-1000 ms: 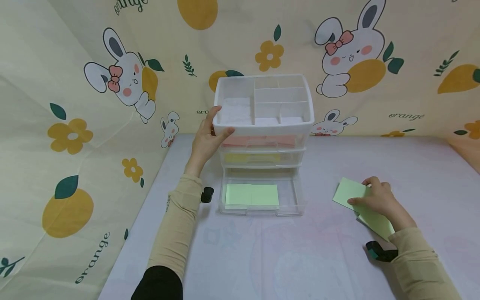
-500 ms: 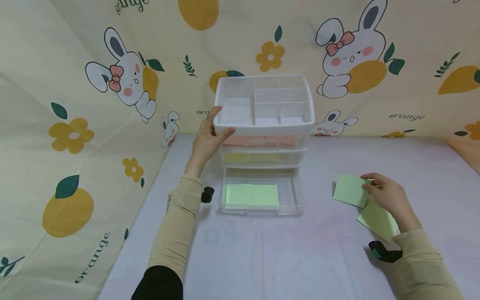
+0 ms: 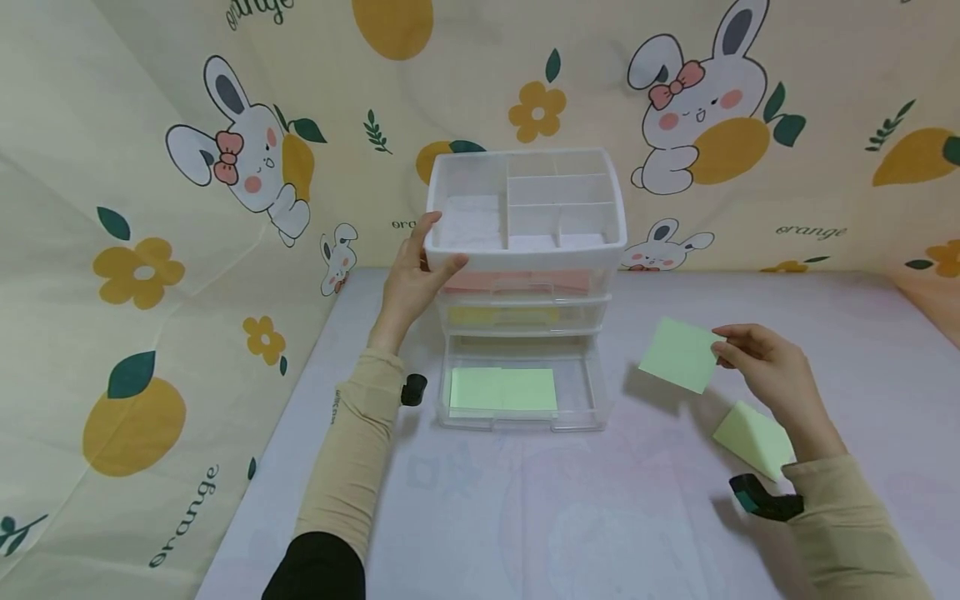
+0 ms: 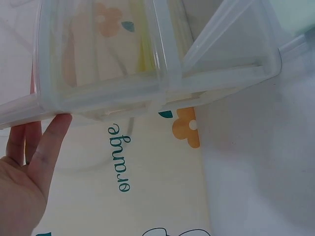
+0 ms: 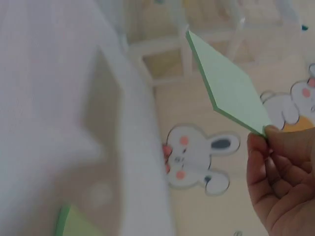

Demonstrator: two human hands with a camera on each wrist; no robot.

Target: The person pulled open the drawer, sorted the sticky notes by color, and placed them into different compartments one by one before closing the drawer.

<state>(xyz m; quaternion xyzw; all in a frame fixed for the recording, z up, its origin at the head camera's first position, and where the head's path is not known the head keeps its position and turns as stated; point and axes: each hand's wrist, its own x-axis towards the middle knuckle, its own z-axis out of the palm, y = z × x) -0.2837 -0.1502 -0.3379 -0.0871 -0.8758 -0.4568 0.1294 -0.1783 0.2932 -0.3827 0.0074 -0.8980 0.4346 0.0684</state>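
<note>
A clear plastic drawer organizer (image 3: 603,321) with a white divided top tray (image 3: 525,260) stands at the back. My left hand (image 3: 411,287) holds the tray's front left corner, thumb at the front and fingers along the side; the left wrist view shows the hand (image 4: 32,162) below the rim. The lowest drawer (image 3: 581,400) is pulled out, with two green sticky note pads (image 3: 502,390) side by side in it. My right hand (image 3: 780,371) pinches another green sticky note pad (image 3: 678,357) by one corner, raised above the table. In the right wrist view its thickness shows (image 5: 229,83).
One more green sticky note pad (image 3: 753,440) lies on the table (image 3: 600,517) beside my right wrist. Pink paper (image 3: 517,282) and yellow paper (image 3: 502,316) show in the two upper drawers. A bunny-printed cloth (image 3: 480,100) hangs behind and at the left.
My right hand has pinched the upper green sticky note pad, lifted it off the one beneath and moved it slightly left toward the organizer. The left hand has stayed put.
</note>
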